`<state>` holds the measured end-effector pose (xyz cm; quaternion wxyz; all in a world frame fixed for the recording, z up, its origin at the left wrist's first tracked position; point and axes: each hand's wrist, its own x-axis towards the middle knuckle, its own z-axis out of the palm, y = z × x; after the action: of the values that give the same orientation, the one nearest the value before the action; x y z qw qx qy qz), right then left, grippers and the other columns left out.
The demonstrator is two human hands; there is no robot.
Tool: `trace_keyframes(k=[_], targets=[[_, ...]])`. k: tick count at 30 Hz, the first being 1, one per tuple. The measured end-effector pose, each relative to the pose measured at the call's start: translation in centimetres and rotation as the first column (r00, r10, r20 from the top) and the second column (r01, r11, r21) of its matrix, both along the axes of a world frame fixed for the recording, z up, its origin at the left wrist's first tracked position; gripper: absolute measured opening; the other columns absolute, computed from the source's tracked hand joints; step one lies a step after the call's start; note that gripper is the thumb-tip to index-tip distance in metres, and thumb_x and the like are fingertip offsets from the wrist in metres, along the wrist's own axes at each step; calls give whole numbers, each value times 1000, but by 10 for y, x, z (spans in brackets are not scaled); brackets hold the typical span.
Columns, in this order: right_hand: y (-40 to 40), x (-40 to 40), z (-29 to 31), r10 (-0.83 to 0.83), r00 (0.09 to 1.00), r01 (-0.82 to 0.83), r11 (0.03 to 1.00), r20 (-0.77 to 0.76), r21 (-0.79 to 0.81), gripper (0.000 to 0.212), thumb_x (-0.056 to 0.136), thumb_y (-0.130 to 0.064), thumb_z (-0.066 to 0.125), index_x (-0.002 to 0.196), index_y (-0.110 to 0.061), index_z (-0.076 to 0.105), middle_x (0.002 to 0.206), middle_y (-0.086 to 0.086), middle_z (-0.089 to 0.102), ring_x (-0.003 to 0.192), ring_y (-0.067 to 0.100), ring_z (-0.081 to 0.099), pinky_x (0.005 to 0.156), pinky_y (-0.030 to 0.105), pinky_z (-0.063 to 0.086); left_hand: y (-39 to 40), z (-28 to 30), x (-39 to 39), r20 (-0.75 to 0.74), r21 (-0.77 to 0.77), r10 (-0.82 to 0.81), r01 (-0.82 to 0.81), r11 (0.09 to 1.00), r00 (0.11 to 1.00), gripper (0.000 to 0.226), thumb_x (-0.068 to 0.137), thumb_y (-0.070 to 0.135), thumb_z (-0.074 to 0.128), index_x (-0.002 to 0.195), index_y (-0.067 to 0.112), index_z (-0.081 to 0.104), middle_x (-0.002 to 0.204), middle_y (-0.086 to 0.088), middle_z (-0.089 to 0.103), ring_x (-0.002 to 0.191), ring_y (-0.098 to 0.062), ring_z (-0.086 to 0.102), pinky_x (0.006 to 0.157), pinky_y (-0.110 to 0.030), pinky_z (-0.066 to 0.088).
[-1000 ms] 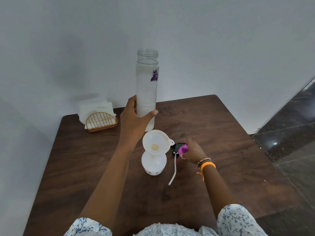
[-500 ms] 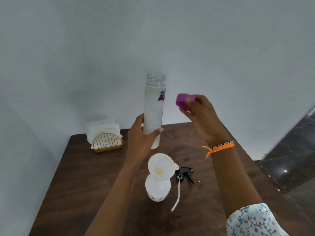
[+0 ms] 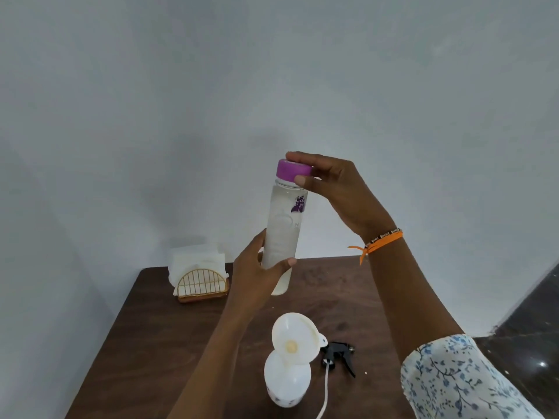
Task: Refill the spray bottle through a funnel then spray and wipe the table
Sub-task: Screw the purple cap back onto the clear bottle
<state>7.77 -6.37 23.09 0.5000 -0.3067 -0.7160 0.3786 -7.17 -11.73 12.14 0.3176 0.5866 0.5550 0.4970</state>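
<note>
My left hand (image 3: 257, 276) grips the lower part of a tall clear water bottle (image 3: 284, 225), held upright above the table. My right hand (image 3: 335, 189) pinches the purple cap (image 3: 292, 170), which sits on the bottle's mouth. Lower down, a white spray bottle (image 3: 286, 385) stands on the dark wooden table (image 3: 169, 343) with a white funnel (image 3: 295, 338) in its neck. The black trigger sprayer head (image 3: 340, 355) with its white tube lies on the table just right of the spray bottle.
A gold wire holder with white napkins (image 3: 199, 276) stands at the table's back left, near the grey wall. Dark tiled floor (image 3: 529, 328) shows at the right beyond the table edge.
My right hand picked the purple cap up from the table, carried it up and set it on the bottle's mouth. The view tilted upward, and my left hand kept hold of the bottle.
</note>
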Motion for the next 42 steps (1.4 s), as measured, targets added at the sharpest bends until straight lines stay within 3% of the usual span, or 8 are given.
trace_keyframes(k=[7,13,19,23,29,34,39,42], targets=[[-1,19,16,161,981,-168,984,110,54,36,88,-1,51,124,-7,55,126,11,58,121,19,53,101,33,44,0,6,-4,28,-9,-113,113,994,993,59,79,31,69,132,30,42,128,7,54,106,-8,52,79,-15,45],[-5,10,29,-198,945,175,979,259,108,34,70,-34,73,103,-30,63,104,-2,53,95,12,55,81,24,50,1,8,0,13,-2,-77,77,997,997,62,78,31,70,133,28,41,129,6,52,103,-7,50,85,-25,45],[-13,18,27,68,993,-65,997,94,-34,33,96,-20,43,126,-13,53,129,4,58,119,14,54,101,29,44,3,7,0,27,-2,-38,38,999,999,63,78,31,70,134,27,40,131,3,52,103,-8,49,85,-26,45],[-13,20,27,-84,996,83,996,-30,-28,28,96,-8,43,120,-9,58,108,7,67,95,13,63,94,31,50,6,6,-2,41,-29,46,-45,999,998,66,78,33,69,136,25,39,136,0,50,115,-18,51,95,-38,46],[-14,-1,16,-73,997,78,988,37,-130,35,93,-7,48,128,-13,50,124,7,61,117,15,56,103,30,42,5,7,0,41,-21,35,-34,999,999,65,78,32,70,136,25,40,132,2,52,107,-11,49,95,-39,47],[-21,-3,11,-296,928,277,954,-228,-115,22,91,-4,46,105,-8,63,90,9,71,85,15,66,91,30,49,6,5,-2,59,-41,85,-82,996,995,65,78,31,71,135,25,40,133,0,51,113,-18,51,98,-44,47],[-18,-22,-1,-227,970,206,959,-91,-193,31,94,-13,48,124,-13,53,122,7,61,115,17,56,100,29,42,5,3,2,29,-28,79,-78,997,996,66,78,32,70,136,26,39,134,1,50,118,-20,50,98,-43,47],[-23,-18,1,-248,941,211,962,-232,-176,22,93,-8,48,111,-9,61,106,11,68,100,20,65,95,31,48,7,2,1,51,-30,107,-106,994,993,65,78,34,70,135,26,40,135,1,50,119,-21,50,99,-46,47]])
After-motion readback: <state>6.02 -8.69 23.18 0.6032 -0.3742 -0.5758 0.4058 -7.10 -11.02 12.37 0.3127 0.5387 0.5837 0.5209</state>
